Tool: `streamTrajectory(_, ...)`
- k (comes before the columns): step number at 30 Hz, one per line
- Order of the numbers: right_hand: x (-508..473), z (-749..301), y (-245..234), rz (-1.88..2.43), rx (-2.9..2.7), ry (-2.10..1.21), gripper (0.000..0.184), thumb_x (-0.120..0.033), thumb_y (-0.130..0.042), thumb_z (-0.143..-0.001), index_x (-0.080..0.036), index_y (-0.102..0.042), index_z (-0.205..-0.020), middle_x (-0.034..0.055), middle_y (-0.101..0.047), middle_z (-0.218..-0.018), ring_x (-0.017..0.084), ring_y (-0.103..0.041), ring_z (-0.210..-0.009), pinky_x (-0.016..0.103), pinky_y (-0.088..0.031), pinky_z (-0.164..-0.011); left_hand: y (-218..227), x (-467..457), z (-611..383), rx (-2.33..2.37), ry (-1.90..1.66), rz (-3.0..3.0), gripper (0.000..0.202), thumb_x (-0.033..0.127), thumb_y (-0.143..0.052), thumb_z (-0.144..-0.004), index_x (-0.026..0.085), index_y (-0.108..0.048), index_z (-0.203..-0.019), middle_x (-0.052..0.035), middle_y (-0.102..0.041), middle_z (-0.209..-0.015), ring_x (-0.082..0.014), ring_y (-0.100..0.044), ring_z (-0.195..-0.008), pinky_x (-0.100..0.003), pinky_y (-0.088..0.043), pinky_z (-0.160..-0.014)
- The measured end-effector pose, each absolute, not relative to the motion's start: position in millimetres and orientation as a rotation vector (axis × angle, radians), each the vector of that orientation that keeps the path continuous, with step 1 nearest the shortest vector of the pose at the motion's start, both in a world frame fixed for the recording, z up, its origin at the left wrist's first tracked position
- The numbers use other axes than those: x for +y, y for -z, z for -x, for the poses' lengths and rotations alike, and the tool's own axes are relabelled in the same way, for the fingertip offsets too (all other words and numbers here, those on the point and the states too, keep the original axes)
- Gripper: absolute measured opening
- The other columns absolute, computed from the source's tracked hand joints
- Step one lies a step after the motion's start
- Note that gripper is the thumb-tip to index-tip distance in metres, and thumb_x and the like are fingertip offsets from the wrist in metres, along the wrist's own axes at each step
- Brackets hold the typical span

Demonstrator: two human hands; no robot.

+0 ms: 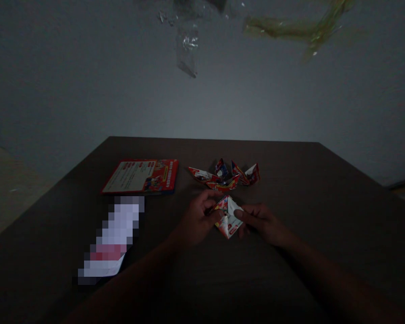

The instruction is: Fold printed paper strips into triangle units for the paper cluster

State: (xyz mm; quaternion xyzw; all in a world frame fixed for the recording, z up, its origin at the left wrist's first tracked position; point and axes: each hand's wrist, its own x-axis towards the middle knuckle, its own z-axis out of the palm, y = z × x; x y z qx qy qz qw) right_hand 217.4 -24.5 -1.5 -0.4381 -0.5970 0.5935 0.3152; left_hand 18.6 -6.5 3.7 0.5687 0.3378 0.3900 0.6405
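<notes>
Dim feed, low light, dark brown table (324,202) against a pale wall.

Far left, near edge: I see a long object (111,238) lying at a slant on the tabletop. It is blurred out into white and red blocks, so I cannot tell what it is.

Just beyond it, farther from me: a printed sheet (141,176) lies flat, red border, pale panel on its left part and colourful figures on its right. Print too small to read.

Centre: left hand (197,220) is curled in, fingers bent, thumb and fingertips pinching the left edge of the folded paper (228,218). Wrist and forearm lie low over the table.

The folded paper sits between both hands, near the middle of the table, a white-and-red diamond shape with its lower point toward me. I cannot tell whether it touches the tabletop.

Just beyond the hands: a small cluster of paper boats (224,175), same red-and-white print, packed together and touching one another, apart from the hands.

Right of centre: right hand (261,222) is likewise closed, thumb and forefinger clamped on the right corner of the folded paper, other fingers tucked under.

High on the wall: a clear plastic scrap (188,47), and to its right a yellowish strip (300,29).
</notes>
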Motion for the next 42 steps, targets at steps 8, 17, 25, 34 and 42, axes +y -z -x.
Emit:
streamTrajectory(8,-23.2,-213.9,-2.6,1.189,-1.591,-1.469,0.04,-0.05,-0.049,-0.084,-0.014,-0.063,-0.073,0.0032,-0.067,-0.061,0.01,-0.042,-0.045,0.022,-0.033,-0.048,2.6,-1.1,-16.6,0.868,-1.017,-1.314,0.034,0.028,-0.065,-0.076,0.015,-0.051,-0.105,-0.0027,-0.066,-0.076,-0.0149,-0.062,-0.068,-0.026,-0.046,-0.065)
streamTrajectory(17,-20.8,-215.8,1.9,1.201,-1.533,-1.432,0.039,-0.049,-0.049,-0.084,-0.014,-0.061,-0.071,0.0015,-0.064,-0.057,0.009,-0.042,-0.043,0.021,-0.031,-0.045,-3.7,-2.7,-17.5,0.82,-1.035,-1.289,0.031,0.027,-0.058,-0.081,0.015,-0.05,-0.109,-0.0072,-0.07,-0.089,-0.018,-0.066,-0.08,-0.029,-0.049,-0.073)
streamTrajectory(25,-20.4,-216.4,2.3,1.264,-1.548,-1.361,0.04,-0.051,-0.05,-0.083,-0.015,-0.061,-0.069,0.0008,-0.06,-0.054,0.009,-0.043,-0.044,0.021,-0.032,-0.045,-0.4,-5.3,-18.4,0.904,-1.047,-1.395,0.027,0.032,-0.055,-0.083,0.015,-0.055,-0.103,-0.0064,-0.068,-0.087,-0.0163,-0.063,-0.074,-0.026,-0.049,-0.064)
streamTrajectory(34,-21.3,-217.9,0.5,1.291,-1.548,-1.306,0.044,-0.05,-0.051,-0.083,-0.015,-0.058,-0.059,-0.0019,-0.05,-0.048,0.008,-0.038,-0.043,0.021,-0.028,-0.043,-0.4,-7.3,-19.3,0.877,-1.036,-1.452,0.026,0.033,-0.049,-0.086,0.015,-0.055,-0.104,-0.005,-0.064,-0.082,-0.012,-0.057,-0.062,-0.022,-0.046,-0.054)
streamTrajectory(42,-21.1,-217.7,3.9,1.341,-1.502,-1.254,0.041,-0.05,-0.054,-0.08,-0.015,-0.056,-0.059,-0.0038,-0.045,-0.048,0.007,-0.034,-0.042,0.021,-0.024,-0.041,-4.7,-9.8,-15.6,1.046,-0.967,-1.527,0.03,0.038,-0.052,-0.084,0.016,-0.054,-0.103,0.0001,-0.061,-0.065,-0.0086,-0.05,-0.047,-0.019,-0.037,-0.045)
